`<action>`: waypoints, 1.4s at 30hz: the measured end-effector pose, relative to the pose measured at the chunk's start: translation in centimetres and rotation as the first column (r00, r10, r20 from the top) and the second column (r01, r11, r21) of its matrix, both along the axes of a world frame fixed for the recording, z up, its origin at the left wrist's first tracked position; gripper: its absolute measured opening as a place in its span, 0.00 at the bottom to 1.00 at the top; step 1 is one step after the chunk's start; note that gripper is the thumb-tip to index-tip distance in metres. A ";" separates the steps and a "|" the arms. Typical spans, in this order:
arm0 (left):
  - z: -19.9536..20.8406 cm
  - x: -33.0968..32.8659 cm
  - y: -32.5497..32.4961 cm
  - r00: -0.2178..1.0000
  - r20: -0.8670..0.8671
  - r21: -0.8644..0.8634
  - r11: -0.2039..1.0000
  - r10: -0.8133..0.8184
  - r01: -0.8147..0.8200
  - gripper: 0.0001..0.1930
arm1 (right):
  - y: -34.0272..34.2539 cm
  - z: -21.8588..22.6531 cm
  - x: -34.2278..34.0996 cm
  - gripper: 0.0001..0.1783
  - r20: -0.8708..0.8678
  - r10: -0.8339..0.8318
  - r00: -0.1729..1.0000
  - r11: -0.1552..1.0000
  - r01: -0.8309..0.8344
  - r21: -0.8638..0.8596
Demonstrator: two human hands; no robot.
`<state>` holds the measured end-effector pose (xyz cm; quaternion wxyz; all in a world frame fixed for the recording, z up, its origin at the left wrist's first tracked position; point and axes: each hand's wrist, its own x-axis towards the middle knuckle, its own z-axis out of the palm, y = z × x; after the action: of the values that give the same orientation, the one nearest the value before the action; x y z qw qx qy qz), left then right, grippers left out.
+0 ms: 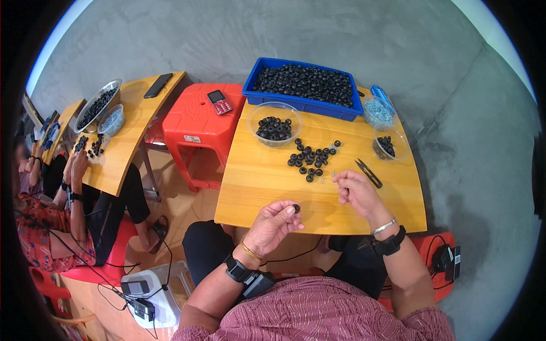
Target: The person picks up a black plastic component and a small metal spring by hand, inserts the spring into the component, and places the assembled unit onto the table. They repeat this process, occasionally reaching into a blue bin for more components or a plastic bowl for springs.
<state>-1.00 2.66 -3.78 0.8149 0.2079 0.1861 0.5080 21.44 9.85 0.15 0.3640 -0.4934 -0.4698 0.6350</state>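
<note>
Maroon patterned shirt fabric [324, 310] fills the lower edge of the head view, and both forearms reach from it toward a yellow wooden table [242, 196]. The left hand [273, 226], at the near edge, pinches 1 black ring-shaped bead [296, 208] between thumb and index finger. The right hand [359, 194] hovers over the tabletop with its fingers curled and fingertips drawn together; whether it grips anything, I cannot tell.

Just beyond the right hand lie black thread snips [368, 173], and to its left are tiny clear pieces [322, 181]. Loose black beads [310, 158] crowd the middle of the table, between the hands and a clear round bowl [275, 108] of more beads. A blue tray [301, 106], heaped with them, closes off the far edge. At the right stand a small clear cup [399, 148] of beads and a tub [378, 124] of light-blue pieces.

Left of the table, a red stool [196, 122] bears a keypad phone [219, 102]; past it, a co-worker's hands [78, 165] handle similar beads.
</note>
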 end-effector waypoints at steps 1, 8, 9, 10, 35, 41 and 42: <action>0.1 0.0 0.0 1.000 0.001 0.004 1.000 -0.005 0.005 0.08 | 0.4 0.2 -0.2 0.06 0.062 0.024 0.998 1.000 -0.024 0.003; 0.3 -0.2 0.1 1.000 -0.005 -0.022 1.000 0.001 -0.001 0.07 | 2.4 -0.7 -1.2 0.10 0.773 -0.083 0.629 0.586 -0.597 0.548; 0.2 -0.2 0.2 1.000 -0.007 -0.015 1.000 -0.007 0.007 0.07 | 2.4 -0.8 -1.3 0.09 0.797 -0.085 0.598 0.588 -0.616 0.525; 0.1 -0.2 0.2 1.000 -0.008 -0.007 1.000 -0.016 0.016 0.07 | 2.5 -0.8 -1.4 0.08 0.820 -0.088 0.566 0.589 -0.634 0.501; 1.7 0.0 -1.1 0.996 0.066 0.102 0.993 -0.062 0.055 0.10 | -5.1 5.2 -4.7 0.04 0.455 0.163 0.875 0.690 -0.431 0.582; 1.4 0.1 -1.3 0.996 0.081 0.154 0.988 -0.034 0.021 0.07 | -6.2 5.8 -5.3 0.03 0.390 0.199 0.899 0.680 -0.413 0.606; 1.5 0.1 -1.3 0.997 0.073 0.163 0.986 -0.036 0.024 0.07 | -6.2 5.7 -5.4 0.03 0.374 0.194 0.907 0.692 -0.397 0.603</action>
<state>-0.93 1.34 -2.26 0.8092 0.2569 0.1102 0.5168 16.05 3.65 5.81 0.3372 -0.3320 -0.7858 0.3983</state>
